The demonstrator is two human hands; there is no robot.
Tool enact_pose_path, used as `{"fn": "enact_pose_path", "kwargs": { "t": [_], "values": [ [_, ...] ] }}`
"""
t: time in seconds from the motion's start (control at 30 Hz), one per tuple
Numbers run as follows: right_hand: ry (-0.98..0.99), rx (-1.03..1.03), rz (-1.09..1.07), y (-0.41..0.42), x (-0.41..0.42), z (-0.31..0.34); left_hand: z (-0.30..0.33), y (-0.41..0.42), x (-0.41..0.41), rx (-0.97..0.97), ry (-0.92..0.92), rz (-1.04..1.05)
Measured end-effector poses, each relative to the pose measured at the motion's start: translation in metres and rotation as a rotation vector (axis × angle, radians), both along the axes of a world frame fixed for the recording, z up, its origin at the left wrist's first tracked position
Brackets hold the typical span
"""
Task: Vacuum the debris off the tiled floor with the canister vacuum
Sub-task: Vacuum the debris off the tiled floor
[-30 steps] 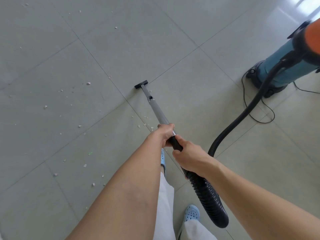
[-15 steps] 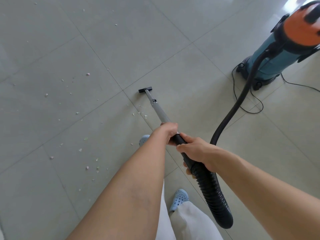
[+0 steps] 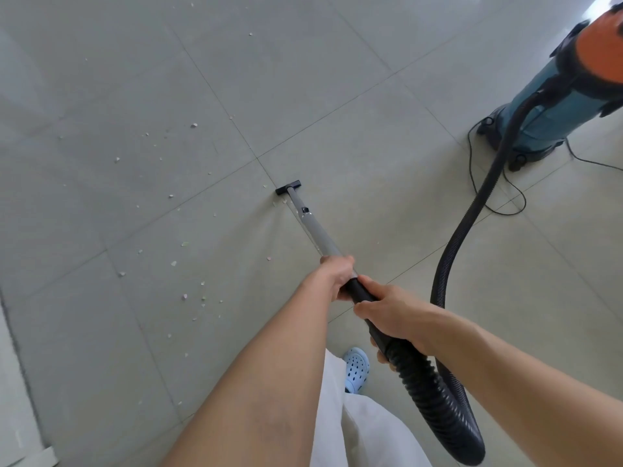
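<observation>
A: status on the hands?

B: both on the wand (image 3: 312,227); left hand (image 3: 338,274) is forward, fingers wrapped round the tube where the silver section meets the black handle; right hand (image 3: 391,313) sits just behind it, curled round the black handle (image 3: 360,291) near where the ribbed hose (image 3: 448,264) starts; the two hands nearly touch.

A: nozzle?

B: black floor nozzle (image 3: 288,186) flat on the tiled floor (image 3: 337,79); sits just right of a grout crossing, on the near tile; wand slopes from it back up to the hands.

A: debris?

B: small pale debris (image 3: 194,125) scattered to the left of the nozzle across several tiles; a few bits touching or just beside the nozzle's near edge; a denser patch lies near the left forearm, lower left; tiles right of the wand look mostly bare of it.

A: canister?

B: canister vacuum (image 3: 566,96) upright at top right, well apart from the nozzle; blue body, orange top, black base; hose leaves its side, arcs down along the right and loops under the right forearm back to the handle; thin black power cord (image 3: 499,197) lies in a loop on the floor by the base.

A: anything else?

B: white trousers (image 3: 364,429) and one light blue clog (image 3: 356,369) at bottom centre, below the hands.
</observation>
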State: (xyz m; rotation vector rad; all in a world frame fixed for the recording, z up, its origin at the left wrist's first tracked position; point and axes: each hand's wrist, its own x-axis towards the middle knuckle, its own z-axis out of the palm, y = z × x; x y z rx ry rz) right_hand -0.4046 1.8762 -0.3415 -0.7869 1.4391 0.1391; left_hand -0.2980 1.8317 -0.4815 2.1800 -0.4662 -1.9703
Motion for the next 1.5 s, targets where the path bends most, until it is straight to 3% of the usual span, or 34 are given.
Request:
{"fn": "enact_pose_path", "kwargs": {
  "t": [0.47,0.73,1.17,1.5],
  "values": [
    [-0.07,-0.002,-0.063,-0.037,0.072,-0.037,-0.025,-0.052,0.072,-0.017,-0.095,-0.053],
    [0.043,-0.084,0.16,-0.051,0.098,-0.045,-0.021,-0.056,0.097,0.001,-0.029,0.023],
    [0.227,-0.24,0.411,0.049,0.012,-0.031,-0.015,0.048,0.009,0.034,0.055,0.126],
    [0.278,-0.239,0.394,0.119,-0.054,-0.027,-0.01,0.115,-0.061,0.024,0.074,0.089]
  ]
}}
